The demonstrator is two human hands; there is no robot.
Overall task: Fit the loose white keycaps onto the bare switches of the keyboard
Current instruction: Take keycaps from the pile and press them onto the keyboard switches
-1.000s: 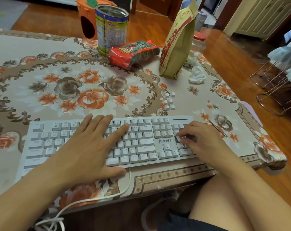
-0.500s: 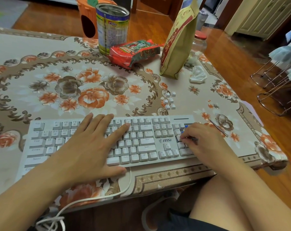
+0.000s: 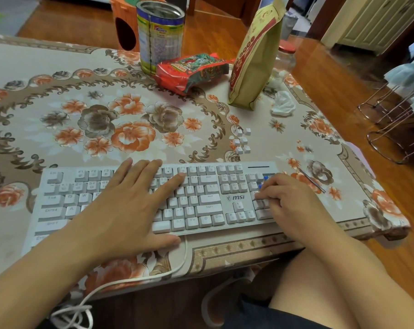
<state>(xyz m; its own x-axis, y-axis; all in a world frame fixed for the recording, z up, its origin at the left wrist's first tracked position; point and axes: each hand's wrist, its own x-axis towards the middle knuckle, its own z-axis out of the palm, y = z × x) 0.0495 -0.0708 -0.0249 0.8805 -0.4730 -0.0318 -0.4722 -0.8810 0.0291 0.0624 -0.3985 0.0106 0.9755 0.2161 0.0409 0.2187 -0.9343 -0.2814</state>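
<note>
A white MSI keyboard (image 3: pixel 235 198) lies along the near edge of the table. My left hand (image 3: pixel 130 205) rests flat on its letter block, fingers spread, holding nothing. My right hand (image 3: pixel 289 200) is curled over the number pad, its fingertips pinched on a white keycap (image 3: pixel 257 196) pressed down there. Two bare blue switches (image 3: pixel 265 178) show just above those fingers. Several loose white keycaps (image 3: pixel 242 141) lie in a small cluster on the cloth behind the keyboard.
A thin metal tool (image 3: pixel 311 181) lies on the floral tablecloth (image 3: pixel 58 110) right of the keyboard. At the back stand a tin can (image 3: pixel 161 36), a red snack packet (image 3: pixel 191 68), a tall yellow bag (image 3: pixel 256 58), a jar (image 3: pixel 285 57) and a crumpled tissue (image 3: pixel 283 104). The keyboard's cable (image 3: pixel 139 279) hangs off the front edge.
My right hand's fingertips shifted a little to the right on the number pad, and blue switches now show above them. My left hand stayed where it was.
</note>
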